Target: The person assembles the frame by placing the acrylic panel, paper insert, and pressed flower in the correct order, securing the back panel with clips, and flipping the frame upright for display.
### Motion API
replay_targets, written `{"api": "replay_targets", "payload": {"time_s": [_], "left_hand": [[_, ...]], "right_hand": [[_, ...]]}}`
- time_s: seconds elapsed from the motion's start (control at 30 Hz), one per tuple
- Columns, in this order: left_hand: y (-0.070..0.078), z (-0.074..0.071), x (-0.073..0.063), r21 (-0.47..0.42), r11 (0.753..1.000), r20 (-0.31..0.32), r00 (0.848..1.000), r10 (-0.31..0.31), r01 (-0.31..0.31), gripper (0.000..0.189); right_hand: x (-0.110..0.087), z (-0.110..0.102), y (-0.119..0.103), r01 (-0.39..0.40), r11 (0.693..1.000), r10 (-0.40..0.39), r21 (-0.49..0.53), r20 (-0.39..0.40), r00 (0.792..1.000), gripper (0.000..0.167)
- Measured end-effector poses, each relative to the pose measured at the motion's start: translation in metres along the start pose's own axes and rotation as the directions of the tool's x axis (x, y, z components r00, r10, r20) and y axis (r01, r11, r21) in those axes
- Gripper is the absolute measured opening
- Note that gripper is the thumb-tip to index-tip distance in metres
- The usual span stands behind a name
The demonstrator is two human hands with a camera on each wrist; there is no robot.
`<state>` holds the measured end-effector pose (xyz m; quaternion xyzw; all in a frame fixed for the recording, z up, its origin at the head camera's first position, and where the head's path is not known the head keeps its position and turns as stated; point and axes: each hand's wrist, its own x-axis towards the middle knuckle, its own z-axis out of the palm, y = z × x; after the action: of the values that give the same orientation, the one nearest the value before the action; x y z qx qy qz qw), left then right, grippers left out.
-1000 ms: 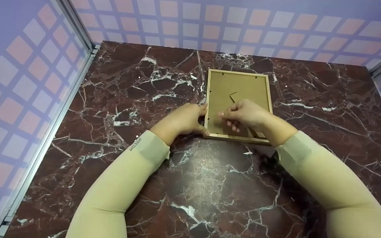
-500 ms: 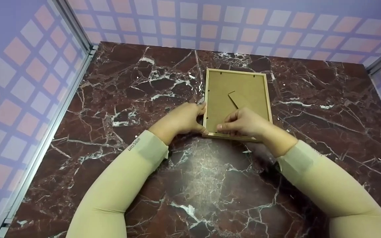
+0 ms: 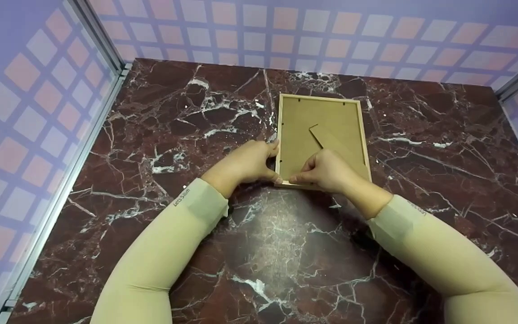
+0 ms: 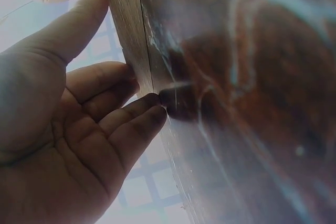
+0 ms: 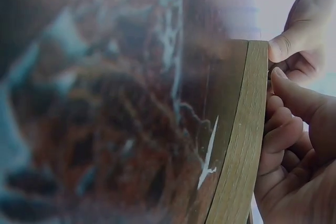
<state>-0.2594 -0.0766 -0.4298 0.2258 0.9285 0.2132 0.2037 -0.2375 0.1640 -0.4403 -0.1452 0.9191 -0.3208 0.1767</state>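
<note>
A picture frame (image 3: pixel 363 135) lies face down, its brown backboard (image 3: pixel 301 135) and small dark tabs (image 3: pixel 299 100) showing. A dark bent line (image 3: pixel 315 137) marks the edge of a flap on the board. My left hand (image 3: pixel 247 163) holds the near left corner, thumb on the corner and fingertips against the side of the wooden rim (image 4: pixel 127 27). Over the near rim, my right hand (image 3: pixel 328 173) has curled fingers. Its thumb tip meets a tiny dark tab (image 5: pixel 270 71) close to the left thumb. The right hand hides most of the near edge.
The frame lies on a dark red marbled tabletop (image 3: pixel 187 261) with white veins. Checkered panels (image 3: pixel 259 40) stand behind it, with another panel (image 3: pixel 29 99) on the left. A metal rail (image 3: pixel 65 189) runs along the table's left side.
My right hand has come down and left from above the board to the near rim, uncovering more of the flap's dark edge line. The left hand stays at the corner.
</note>
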Motion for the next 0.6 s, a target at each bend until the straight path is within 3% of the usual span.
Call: {"api": "replay_targets", "payload": {"time_s": [0.6], "left_hand": [[0.0024,-0.0003,-0.0006,0.013,1.0,0.002,1.0,-0.014,0.014,0.11]], "right_hand": [[0.0017,0.0028,-0.0003,-0.051,0.998,0.052,0.045,-0.008,0.999,0.024]]}}
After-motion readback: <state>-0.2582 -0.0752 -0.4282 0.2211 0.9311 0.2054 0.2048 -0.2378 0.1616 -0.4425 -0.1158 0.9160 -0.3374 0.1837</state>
